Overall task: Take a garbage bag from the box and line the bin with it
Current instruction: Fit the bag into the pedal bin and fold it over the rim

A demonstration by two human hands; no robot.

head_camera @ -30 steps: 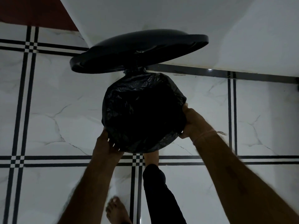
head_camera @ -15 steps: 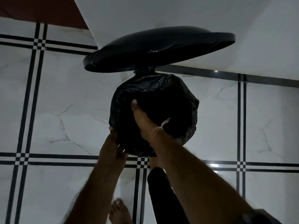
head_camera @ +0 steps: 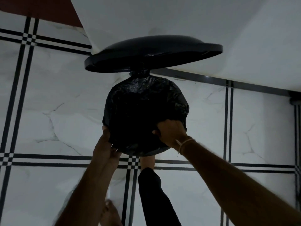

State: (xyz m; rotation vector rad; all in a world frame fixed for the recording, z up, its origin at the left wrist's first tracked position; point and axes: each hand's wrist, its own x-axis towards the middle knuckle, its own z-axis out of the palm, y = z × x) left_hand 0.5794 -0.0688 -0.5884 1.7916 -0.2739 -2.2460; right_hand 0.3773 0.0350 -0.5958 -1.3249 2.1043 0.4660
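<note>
A round black pedal bin stands on the tiled floor below me, its lid (head_camera: 153, 54) raised at the far side. A black garbage bag (head_camera: 143, 98) is stretched over the bin's rim and hides the rim and the inside. My left hand (head_camera: 105, 144) grips the bag's edge at the near left of the rim. My right hand (head_camera: 171, 132) is closed on the bag's folded edge at the near right of the rim. A foot (head_camera: 146, 162) rests at the bin's base, partly hidden under the bag. The box is not in view.
White marble floor tiles (head_camera: 57, 111) with black line borders surround the bin. A white wall (head_camera: 179, 18) rises right behind the lid. My dark trouser leg (head_camera: 154, 198) and my other bare foot (head_camera: 110, 211) are near the bottom of the view.
My right hand has pulled back from the middle of the bin's opening to the near right rim and closed on the bag's edge. My left hand stays at the near left rim.
</note>
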